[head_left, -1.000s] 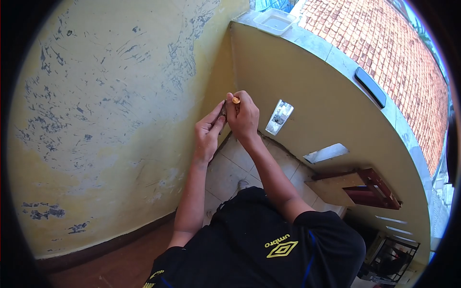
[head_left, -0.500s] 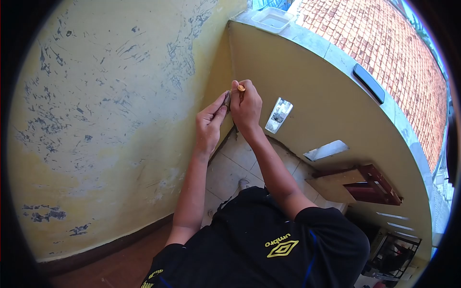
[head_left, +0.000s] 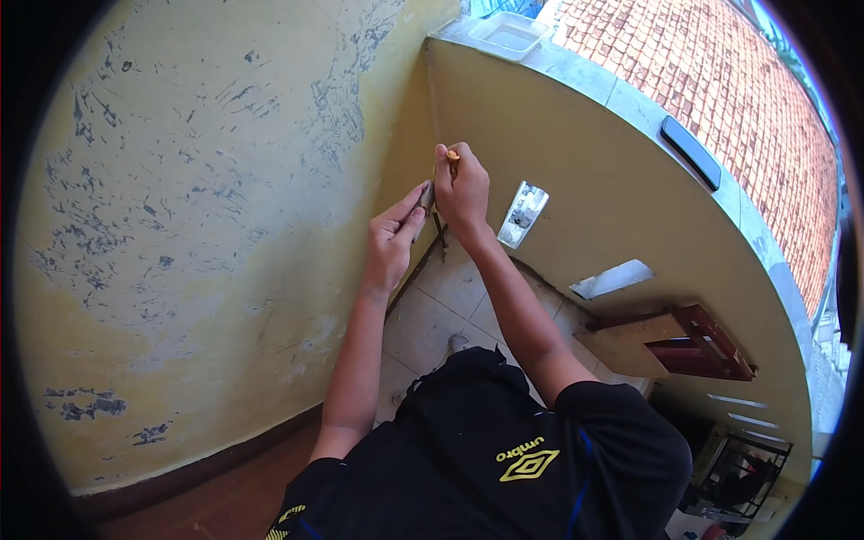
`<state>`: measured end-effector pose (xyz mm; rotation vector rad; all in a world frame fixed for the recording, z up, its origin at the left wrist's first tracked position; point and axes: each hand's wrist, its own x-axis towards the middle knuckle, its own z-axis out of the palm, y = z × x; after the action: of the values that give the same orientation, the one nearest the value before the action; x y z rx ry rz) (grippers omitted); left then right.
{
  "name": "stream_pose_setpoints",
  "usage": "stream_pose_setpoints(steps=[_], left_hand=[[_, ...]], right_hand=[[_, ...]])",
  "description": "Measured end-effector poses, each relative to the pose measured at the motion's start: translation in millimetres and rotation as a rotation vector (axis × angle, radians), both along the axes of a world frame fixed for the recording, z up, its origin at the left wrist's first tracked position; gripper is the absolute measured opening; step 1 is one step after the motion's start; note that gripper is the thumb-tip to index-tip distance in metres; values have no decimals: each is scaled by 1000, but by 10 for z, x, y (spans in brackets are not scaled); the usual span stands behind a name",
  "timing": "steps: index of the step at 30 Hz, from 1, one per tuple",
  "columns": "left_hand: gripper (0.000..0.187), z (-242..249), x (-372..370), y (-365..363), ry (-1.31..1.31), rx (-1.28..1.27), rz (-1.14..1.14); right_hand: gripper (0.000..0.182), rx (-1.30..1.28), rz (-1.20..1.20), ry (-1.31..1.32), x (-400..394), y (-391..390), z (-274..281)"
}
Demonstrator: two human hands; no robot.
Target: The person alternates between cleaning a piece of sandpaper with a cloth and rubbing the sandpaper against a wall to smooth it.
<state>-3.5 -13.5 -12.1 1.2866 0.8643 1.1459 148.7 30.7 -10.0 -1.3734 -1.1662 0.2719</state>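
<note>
My right hand [head_left: 463, 196] is closed round a tool with an orange handle [head_left: 453, 156], whose butt end sticks out at the top of the fist. A thin dark shaft [head_left: 438, 227] shows below that fist. Between thumb and fingers, my left hand [head_left: 388, 250] pinches a small flat grey-brown piece [head_left: 426, 198]. The two hands are close together in front of the wall corner, with the piece right beside the right fist. Most of the tool is hidden by the right hand.
To the left rises a yellow wall [head_left: 207, 180] with scraped grey patches. A low wall on the right carries a phone [head_left: 690, 153] and a clear plastic tub [head_left: 509, 36] on its ledge. Tiled floor [head_left: 432, 315] lies below; a dark red wooden frame [head_left: 702, 346] stands lower right.
The right hand has risen slightly and the left hand has dropped slightly, each keeping its hold. The dark shaft below the right fist now shows.
</note>
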Motion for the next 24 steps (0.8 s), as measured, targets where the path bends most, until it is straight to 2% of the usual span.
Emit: stream_pose_setpoints(steps=[2,4,5,10,14,16,18,21,24], left_hand=[[40,37,21,56,20,26,-16],[40,50,21,122,-83,-8,42],[40,20,3,115,-83,-5,47],[40,-92,2,-4,1,-22,-12],[40,-149,-63,106,-28,11,1],[41,-197,-35,11,-102,-79,9],[41,-256,8,-65,-92,-94,13],[41,-283,49,-42,-122,-93,21],[43,-290,6,-9,-222,-113,76]], right_hand=[[30,-9,-17,14,-86,-21,-49],[33,62,15,28,-241,-212,-73],[34,-2,114,79,-260,-300,-106],[33,-38,0,-10,-30,-25,-160],[32,-68,96,29,-119,-210,-210],[31,-33,101,-54,-93,-256,-217],[30,-111,114,-49,-38,-195,-241],[30,-70,45,-52,9,-142,-215],[30,-57,137,-40,-51,-305,-195]])
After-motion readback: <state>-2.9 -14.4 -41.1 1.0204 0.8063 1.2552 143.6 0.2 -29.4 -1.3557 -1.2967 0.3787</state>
